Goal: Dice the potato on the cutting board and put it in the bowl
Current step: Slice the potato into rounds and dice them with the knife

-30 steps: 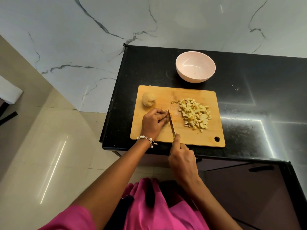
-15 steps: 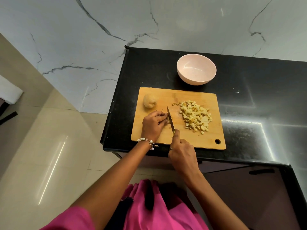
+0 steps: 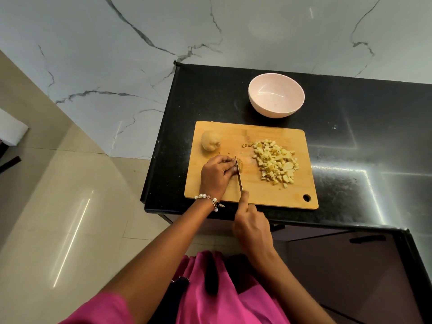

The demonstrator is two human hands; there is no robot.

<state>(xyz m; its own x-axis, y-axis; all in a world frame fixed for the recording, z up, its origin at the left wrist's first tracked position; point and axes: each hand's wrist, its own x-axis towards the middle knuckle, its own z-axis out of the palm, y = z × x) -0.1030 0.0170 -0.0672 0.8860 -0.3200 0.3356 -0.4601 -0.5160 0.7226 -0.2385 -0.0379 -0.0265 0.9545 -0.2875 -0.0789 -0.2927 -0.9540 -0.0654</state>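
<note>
A wooden cutting board (image 3: 257, 199) lies on the black counter. My left hand (image 3: 216, 175) presses a potato piece (image 3: 240, 166) down on the board; most of the piece is hidden under my fingers. My right hand (image 3: 251, 226) grips a knife (image 3: 239, 176) whose blade stands right against my left fingertips, cutting into the piece. A heap of diced potato (image 3: 275, 163) lies on the board's right half. A whole potato chunk (image 3: 210, 141) rests at the board's far left corner. An empty pale pink bowl (image 3: 256, 99) stands behind the board.
The black counter (image 3: 362, 160) stretches to the right and ends at a front edge just under my right wrist. A marble wall rises behind. Beige floor tiles lie to the left, below the counter's left edge. A dark cabinet front with a handle (image 3: 367, 239) is at lower right.
The knife has shifted slightly left along the held potato piece and thin slices now show beside the blade. My left hand has stayed on the piece.
</note>
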